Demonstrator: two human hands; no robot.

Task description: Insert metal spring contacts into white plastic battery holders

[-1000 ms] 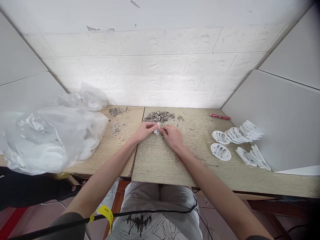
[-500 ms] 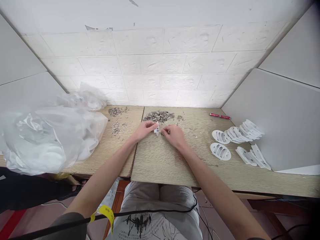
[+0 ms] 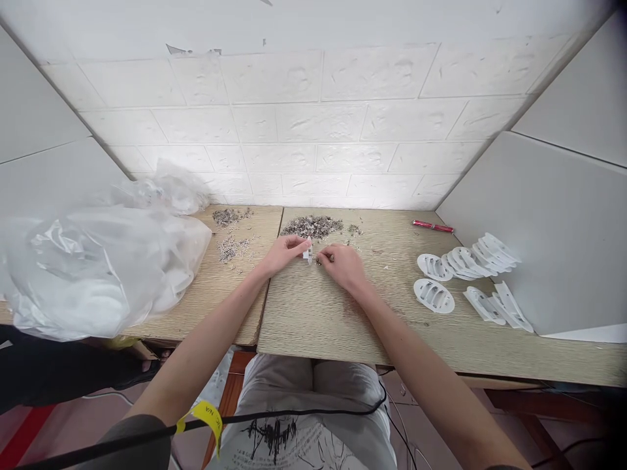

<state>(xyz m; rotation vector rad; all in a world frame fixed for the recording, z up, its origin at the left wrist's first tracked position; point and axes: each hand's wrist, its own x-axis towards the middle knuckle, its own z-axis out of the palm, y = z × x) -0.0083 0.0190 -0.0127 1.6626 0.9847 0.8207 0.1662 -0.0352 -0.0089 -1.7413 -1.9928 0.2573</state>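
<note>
My left hand is closed on a small white plastic holder, which stands on edge between thumb and fingers. Just to its right, my right hand is pinched, its fingertips close to the holder. A tiny metal piece shows at those fingertips, too small to name more exactly. Behind both hands lies a heap of small metal parts, with a smaller cluster beside it.
Two more piles of small metal parts lie on the left table. A large plastic bag of white pieces fills the far left. White oval holders with metal parts stand in rows at right, near a red pen and a grey partition.
Both hands stay almost in place, with the holder still in my left hand. The right fingertips look very slightly farther from it. The camera view has shifted a little.
</note>
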